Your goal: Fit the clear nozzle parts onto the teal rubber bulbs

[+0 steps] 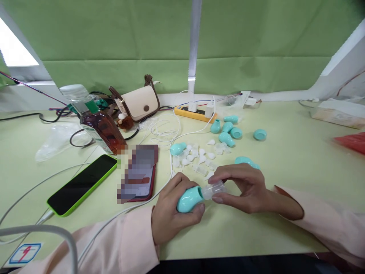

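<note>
Low over the front of the table, my left hand is wrapped round a turquoise bulb-shaped plastic piece, its open neck tilted up to the right. Between the thumb and fingers of my right hand is a clear plastic tube, held sideways at the mouth of that neck. Whether the tube's end is inside the neck or only touching it, I cannot tell. Just beyond my hands lie small white and clear plastic parts. Another turquoise piece lies behind my right hand, partly hidden by it.
Several turquoise pieces lie farther back, near a yellow power strip. On the left are a green-cased phone, a red-cased phone, a bottle and a cream bag. A white cable crosses by my left wrist.
</note>
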Motion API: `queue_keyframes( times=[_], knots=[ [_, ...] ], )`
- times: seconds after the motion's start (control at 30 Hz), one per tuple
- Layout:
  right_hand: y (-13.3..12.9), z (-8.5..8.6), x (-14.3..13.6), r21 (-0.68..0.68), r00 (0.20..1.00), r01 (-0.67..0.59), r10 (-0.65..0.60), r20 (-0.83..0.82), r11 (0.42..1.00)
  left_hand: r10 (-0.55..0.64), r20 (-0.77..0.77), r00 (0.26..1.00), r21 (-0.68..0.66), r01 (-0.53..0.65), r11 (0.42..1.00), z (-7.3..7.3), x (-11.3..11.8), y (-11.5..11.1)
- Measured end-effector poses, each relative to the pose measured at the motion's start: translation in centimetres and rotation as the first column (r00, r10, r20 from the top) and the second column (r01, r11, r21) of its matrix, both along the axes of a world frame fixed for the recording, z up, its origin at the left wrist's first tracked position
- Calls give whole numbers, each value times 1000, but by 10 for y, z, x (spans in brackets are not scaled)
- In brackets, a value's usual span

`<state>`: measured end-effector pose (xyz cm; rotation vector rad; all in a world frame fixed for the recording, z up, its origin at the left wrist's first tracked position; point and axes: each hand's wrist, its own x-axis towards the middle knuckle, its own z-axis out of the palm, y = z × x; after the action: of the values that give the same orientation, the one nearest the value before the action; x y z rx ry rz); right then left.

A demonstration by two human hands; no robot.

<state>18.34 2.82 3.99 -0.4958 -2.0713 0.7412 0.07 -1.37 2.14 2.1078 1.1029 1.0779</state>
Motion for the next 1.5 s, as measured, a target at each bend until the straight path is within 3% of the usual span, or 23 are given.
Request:
queue_keyframes(
  times=[0.23,0.53,0.73,0.9,1.3,1.5],
  knots=[
    [2,3,0,50,999,-38,38,10,998,2,-32,999,2,-2,1000,3,1,1],
    [8,10,6,63,971,-152,137,197,986,32,-127,991,-9,-34,999,-2,-1,2],
    [8,10,9,120,952,-191,154,265,974,-8,-190,982,55,19,998,-5,-2,4],
    [8,10,8,130,946,-192,149,286,973,-27,-236,971,33,36,999,-4,-2,5],
    [8,3,1,-68,969,-111,123,216,992,0,-281,960,66,20,998,-7,-3,4],
    [3,-1,-3,-264,973,43,20,232,964,18,-307,952,98,13,995,-8,-3,4]
  ],
)
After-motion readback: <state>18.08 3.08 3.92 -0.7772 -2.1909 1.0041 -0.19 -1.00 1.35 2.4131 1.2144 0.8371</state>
